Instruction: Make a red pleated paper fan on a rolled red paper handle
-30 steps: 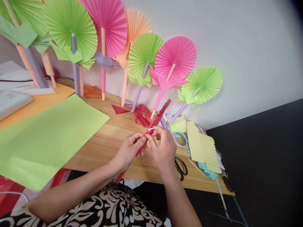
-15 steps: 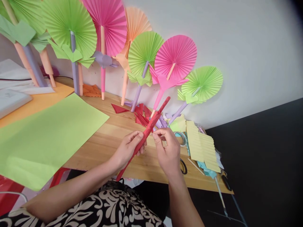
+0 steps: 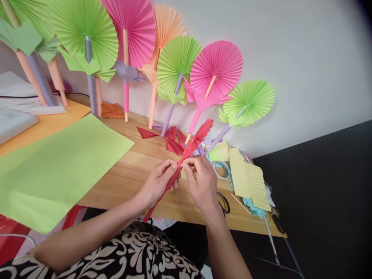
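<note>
A long strip of folded red paper [image 3: 195, 142] slants over the table's front part, its upper end fanned out and creased. My left hand [image 3: 163, 179] is closed around its middle, thumb on top. Against the strip's right edge, just above the left thumb, my right hand [image 3: 200, 179] pinches the paper between thumb and forefinger. The lower end of the strip points toward my lap. Behind it lie pleated red paper pieces [image 3: 174, 146] and a flat red triangle [image 3: 147, 133].
Pleated paper fans in green, pink [image 3: 216, 69] and orange lean on the wall. A light green sheet [image 3: 64, 174] covers the table's left side. Toward the right are a tape roll [image 3: 221, 170], black scissor handles [image 3: 224, 202], yellow pleated paper [image 3: 247, 178] and a knife [image 3: 278, 223].
The red strip's upper end has spread wider and turned flatter toward me. My right hand has shifted slightly left, closer to my left hand, and now pinches the strip's edge.
</note>
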Demonstrator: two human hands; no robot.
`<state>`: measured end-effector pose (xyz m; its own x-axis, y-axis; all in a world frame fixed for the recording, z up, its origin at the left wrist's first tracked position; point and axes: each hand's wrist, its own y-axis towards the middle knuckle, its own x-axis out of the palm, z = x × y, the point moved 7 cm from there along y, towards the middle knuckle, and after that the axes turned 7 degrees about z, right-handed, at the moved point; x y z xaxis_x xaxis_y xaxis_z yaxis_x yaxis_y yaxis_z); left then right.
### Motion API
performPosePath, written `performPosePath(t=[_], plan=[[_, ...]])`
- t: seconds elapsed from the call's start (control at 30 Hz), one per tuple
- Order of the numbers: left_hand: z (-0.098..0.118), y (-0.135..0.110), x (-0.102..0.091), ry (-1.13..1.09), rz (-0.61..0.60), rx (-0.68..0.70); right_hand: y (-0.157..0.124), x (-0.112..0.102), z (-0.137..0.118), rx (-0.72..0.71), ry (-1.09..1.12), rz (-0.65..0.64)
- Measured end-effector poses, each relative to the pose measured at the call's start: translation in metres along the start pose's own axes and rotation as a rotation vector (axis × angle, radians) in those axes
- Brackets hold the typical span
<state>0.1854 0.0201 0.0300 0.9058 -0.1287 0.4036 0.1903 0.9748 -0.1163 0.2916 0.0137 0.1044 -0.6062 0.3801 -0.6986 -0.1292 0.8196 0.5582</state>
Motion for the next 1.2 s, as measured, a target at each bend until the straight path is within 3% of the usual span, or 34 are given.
performPosePath(t=[0.63, 0.83, 1.2], plan=[[0.001, 0.004, 0.000, 0.050, 0.100, 0.028, -0.002, 0.004, -0.007, -0.056, -0.075, 0.125], [-0.005, 0.001, 0.001, 0.040, 0.094, 0.004, -0.004, 0.000, 0.008, 0.076, -0.045, 0.221], [-0.009, -0.002, -0.003, 0.041, 0.083, -0.021, -0.003, 0.008, 0.021, 0.241, 0.155, 0.202]])
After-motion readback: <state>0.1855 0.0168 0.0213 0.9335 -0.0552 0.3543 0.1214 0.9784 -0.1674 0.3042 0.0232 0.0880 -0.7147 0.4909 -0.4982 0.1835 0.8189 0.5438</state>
